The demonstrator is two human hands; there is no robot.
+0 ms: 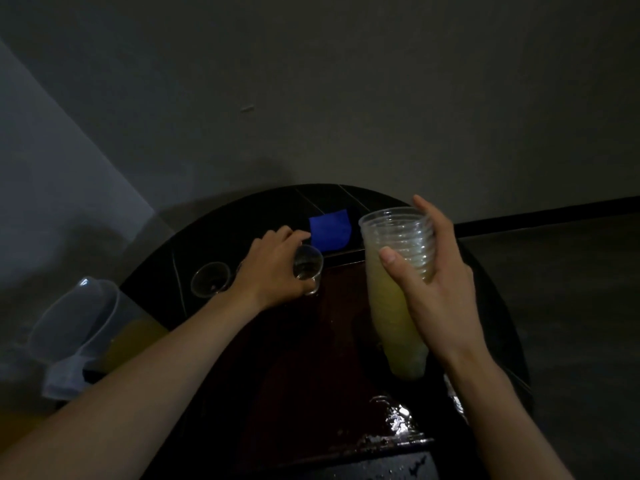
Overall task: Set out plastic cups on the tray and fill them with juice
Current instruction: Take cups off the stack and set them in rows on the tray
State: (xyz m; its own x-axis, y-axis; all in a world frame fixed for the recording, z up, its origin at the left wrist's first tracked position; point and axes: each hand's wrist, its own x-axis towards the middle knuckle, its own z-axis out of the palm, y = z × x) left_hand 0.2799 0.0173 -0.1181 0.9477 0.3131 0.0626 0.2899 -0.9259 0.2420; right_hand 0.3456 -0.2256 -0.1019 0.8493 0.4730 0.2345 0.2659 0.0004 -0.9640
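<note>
Head view: at the far left a clear plastic jug [79,317] stands at the table's edge, with orange juice [138,337] showing low in it. Right of it an empty clear cup [210,279] stands upright on the dark round table [277,206], just beside the left wrist; the dim light hides whether it is on the tray. The left hand [273,268] is curled from above round a second clear cup [308,268], fingers on its rim and wall, the cup leaning slightly with its base at the far left corner of the dark red tray [311,358]. Beyond lies a blue cloth [330,230]. The right hand [440,282] grasps a tall stack of cups [398,271], thumb across the front and fingers wrapped behind the rims. The stack is tilted with its mouth up and its yellowish lower end hanging over the tray's right side.
</note>
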